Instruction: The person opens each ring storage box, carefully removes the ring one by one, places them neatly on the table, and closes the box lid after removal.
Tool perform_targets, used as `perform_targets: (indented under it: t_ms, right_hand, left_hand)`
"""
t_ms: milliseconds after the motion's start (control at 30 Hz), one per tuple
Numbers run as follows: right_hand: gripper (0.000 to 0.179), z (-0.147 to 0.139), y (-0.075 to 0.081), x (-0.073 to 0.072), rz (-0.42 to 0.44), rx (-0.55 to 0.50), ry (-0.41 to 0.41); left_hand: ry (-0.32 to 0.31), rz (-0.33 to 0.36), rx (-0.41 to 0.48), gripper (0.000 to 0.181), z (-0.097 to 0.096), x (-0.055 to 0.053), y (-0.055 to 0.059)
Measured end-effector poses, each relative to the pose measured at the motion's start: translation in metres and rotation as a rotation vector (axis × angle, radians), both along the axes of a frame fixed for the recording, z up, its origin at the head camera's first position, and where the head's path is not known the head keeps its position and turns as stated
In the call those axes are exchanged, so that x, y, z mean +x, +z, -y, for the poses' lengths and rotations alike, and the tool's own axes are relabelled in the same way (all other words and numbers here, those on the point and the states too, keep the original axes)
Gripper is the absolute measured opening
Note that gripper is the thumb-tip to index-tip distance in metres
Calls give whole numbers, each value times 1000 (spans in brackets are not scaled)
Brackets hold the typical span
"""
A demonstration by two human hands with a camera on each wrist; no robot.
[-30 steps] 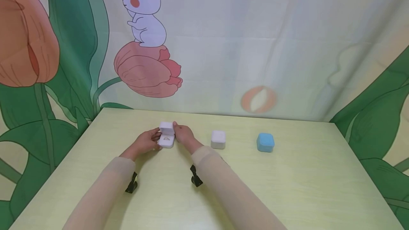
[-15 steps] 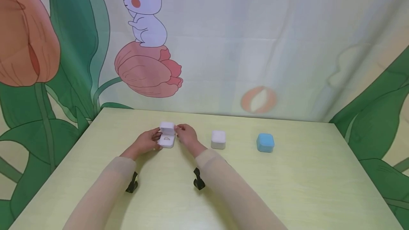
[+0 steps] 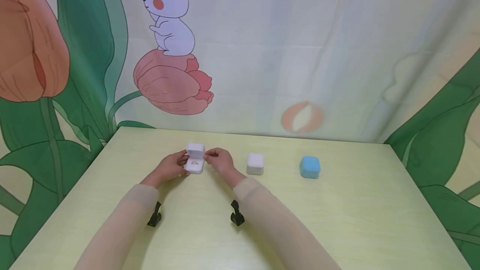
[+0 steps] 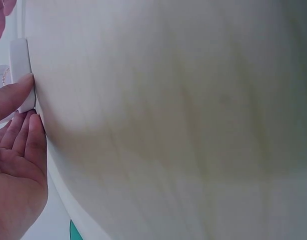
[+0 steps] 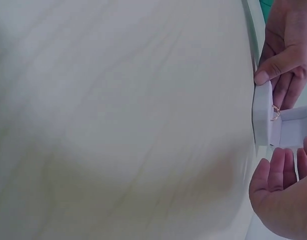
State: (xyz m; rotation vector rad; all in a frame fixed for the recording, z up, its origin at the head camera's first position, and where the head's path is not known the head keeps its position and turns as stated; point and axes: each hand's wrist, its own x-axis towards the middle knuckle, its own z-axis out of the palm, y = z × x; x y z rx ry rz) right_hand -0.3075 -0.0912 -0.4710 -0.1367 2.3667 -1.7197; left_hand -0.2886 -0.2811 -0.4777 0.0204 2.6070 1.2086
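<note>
A small white ring box stands on the table with its lid raised, a gold-coloured ring in its slot. My left hand holds the base from the left, its thumb on the near side and the fingers along the side. To the box's right is my right hand, its fingertips close beside the box and lid. In the right wrist view those fingers are loosely bent, with nothing between them and the thumb.
Right of the hands a closed white box rests on the pale table. Farther right is a closed blue box. A printed curtain hangs behind the table's back edge.
My right hand has drawn slightly to the right and toward me, its thumb coming off the lid's edge. The left hand and the ring box have stayed in place.
</note>
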Motion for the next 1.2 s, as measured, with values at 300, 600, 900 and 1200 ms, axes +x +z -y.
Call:
perform_targets:
  t_ms: [300, 600, 900, 1200]
  right_hand:
    - [21, 4, -1, 2, -31, 38, 56]
    - [22, 12, 2, 7, -76, 126, 73]
    - [21, 17, 1, 9, -89, 179, 44]
    - [19, 20, 2, 8, -108, 238, 52]
  left_hand:
    - [6, 22, 8, 86, 0, 0, 1]
    - [-3, 7, 16, 87, 2, -2, -1]
    - [-14, -7, 13, 87, 4, -4, -5]
    - [5, 15, 14, 88, 4, -3, -5]
